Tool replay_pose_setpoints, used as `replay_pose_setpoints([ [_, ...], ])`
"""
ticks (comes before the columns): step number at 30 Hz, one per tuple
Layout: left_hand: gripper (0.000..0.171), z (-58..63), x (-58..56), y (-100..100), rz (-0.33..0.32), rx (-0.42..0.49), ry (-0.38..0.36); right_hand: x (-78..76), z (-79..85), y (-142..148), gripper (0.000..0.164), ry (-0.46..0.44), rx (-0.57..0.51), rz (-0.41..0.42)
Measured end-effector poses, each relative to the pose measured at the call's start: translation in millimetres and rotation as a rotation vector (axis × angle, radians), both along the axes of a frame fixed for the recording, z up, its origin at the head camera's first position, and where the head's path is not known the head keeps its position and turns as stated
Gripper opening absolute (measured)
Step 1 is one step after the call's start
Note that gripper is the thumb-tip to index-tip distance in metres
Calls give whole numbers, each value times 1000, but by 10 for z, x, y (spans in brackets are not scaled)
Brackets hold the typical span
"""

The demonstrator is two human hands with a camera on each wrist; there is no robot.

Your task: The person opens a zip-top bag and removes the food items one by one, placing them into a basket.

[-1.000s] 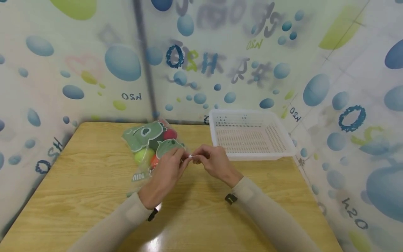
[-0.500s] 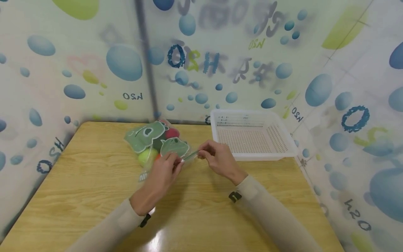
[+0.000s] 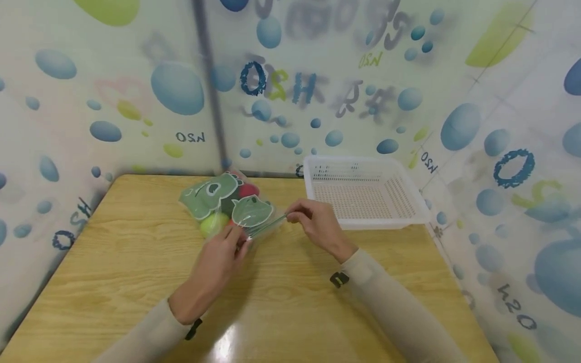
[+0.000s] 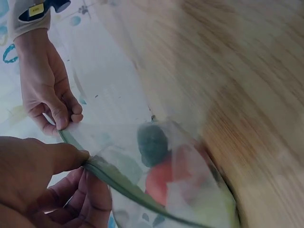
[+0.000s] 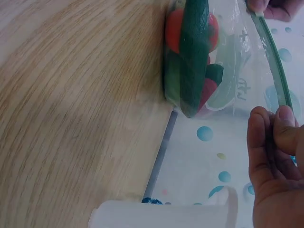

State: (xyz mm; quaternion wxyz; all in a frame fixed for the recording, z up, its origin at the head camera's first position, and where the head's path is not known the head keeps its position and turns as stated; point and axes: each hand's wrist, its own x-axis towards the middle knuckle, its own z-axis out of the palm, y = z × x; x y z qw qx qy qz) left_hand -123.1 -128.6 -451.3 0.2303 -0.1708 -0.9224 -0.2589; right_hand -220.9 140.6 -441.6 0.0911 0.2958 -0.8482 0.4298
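Note:
A clear zip bag [image 3: 252,210] printed with green animal shapes stands on the table, its green zip strip [image 5: 275,66] stretched between both hands. My left hand [image 3: 217,259] pinches the strip at a small white slider [image 3: 249,238], thumb against bent fingers. At the strip's far corner my right hand [image 3: 320,227] pinches it between thumb and fingertips. Through the plastic show a long dark green cucumber [image 5: 194,61], a red-orange round piece [image 5: 174,31] and, in the head view, a yellow-green ball [image 3: 212,224]. Part of the bag's lower side is hidden behind my left hand.
A white perforated basket [image 3: 381,224] stands at the back right, just behind my right hand. The wooden table [image 3: 113,262] meets a patterned wall [image 3: 263,126] at its back edge.
My left hand has slid left and toward me along the zip strip, away from the right hand. More green strip shows between them. The right hand moved slightly right, keeping its corner.

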Motion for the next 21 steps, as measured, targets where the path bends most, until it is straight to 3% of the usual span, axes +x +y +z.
replay_pose_setpoints([
  [5, 19, 21, 71, -136, 13, -16, -57, -44, 27, 50, 5, -13, -16, -49],
  [12, 22, -5, 159, -307, 33, -40, -5, -124, 34, 107, 5, -24, -31, -110],
  [21, 19, -17, 258, -507, 64, -65, -34, -185, 29, 217, 7, -38, -32, -163],
])
